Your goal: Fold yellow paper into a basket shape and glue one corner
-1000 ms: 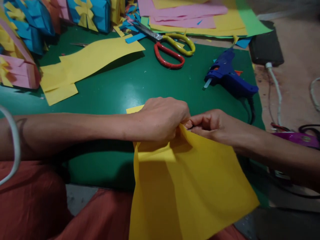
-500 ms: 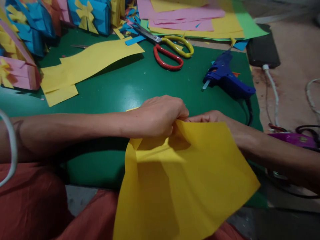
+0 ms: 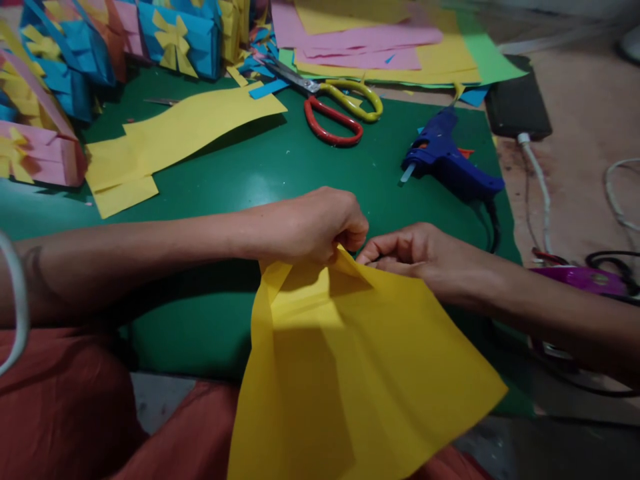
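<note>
A large sheet of yellow paper [image 3: 390, 353] hangs from my hands over the near table edge and my lap, with folds along its top. My left hand [image 3: 320, 223] is closed in a fist-like grip on its upper edge; the gripped part is hidden under the fingers. To the right, my right hand [image 3: 407, 250] has its fingers curled and pinched at the same top edge, close to the left knuckles. Its fingertips are partly hidden by the paper.
A blue glue gun [image 3: 445, 157] lies at right, with scissors [image 3: 337, 110] further back. Cut yellow paper [image 3: 185, 140] rests at left, near small paper bags [image 3: 180, 40]. Behind are stacked coloured sheets [image 3: 360, 40], a black power bank [image 3: 520, 100] and a white cable [image 3: 543, 200].
My right hand has shifted down and slightly left, showing more of its fingers. The sheet's upper right corner has dropped. My left hand keeps its grip. The view has moved slightly.
</note>
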A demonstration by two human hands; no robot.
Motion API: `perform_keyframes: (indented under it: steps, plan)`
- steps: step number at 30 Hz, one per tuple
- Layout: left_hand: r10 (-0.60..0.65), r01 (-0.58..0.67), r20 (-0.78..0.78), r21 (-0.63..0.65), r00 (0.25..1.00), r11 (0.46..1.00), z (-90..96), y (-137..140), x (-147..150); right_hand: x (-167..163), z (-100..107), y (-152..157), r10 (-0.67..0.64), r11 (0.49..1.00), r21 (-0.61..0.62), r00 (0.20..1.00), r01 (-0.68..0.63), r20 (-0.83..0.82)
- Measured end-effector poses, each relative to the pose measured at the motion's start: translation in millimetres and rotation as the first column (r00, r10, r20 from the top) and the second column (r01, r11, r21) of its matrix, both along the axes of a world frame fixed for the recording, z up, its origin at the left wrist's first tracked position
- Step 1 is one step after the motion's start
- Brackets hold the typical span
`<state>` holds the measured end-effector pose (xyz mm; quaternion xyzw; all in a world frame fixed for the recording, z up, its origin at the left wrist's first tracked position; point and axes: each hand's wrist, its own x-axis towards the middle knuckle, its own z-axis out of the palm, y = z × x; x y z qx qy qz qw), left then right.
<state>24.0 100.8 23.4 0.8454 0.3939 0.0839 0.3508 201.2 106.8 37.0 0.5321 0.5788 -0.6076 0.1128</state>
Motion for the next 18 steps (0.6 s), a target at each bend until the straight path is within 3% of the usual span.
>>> perform_keyframes:
  steps: [5, 13, 18]
  plan:
    - [-0.025, 0.024, -0.009, -0.029, 1.0, 0.999, 1.9, 3, -1, 2, -2, 5, 0.085, 0.996, -0.012, 0.994, -0.086, -0.064]
    - [-0.116, 0.114, -0.069, -0.024, 0.991, 0.993, 7.7, 3, -6, -5, 5, 10, 0.099, 0.995, -0.02, 0.994, -0.099, -0.041]
    - [-0.047, 0.047, -0.053, 0.011, 0.998, 0.999, 6.7, -1, -9, -6, 6, 16, 0.148, 0.989, 0.017, 0.987, -0.147, -0.057]
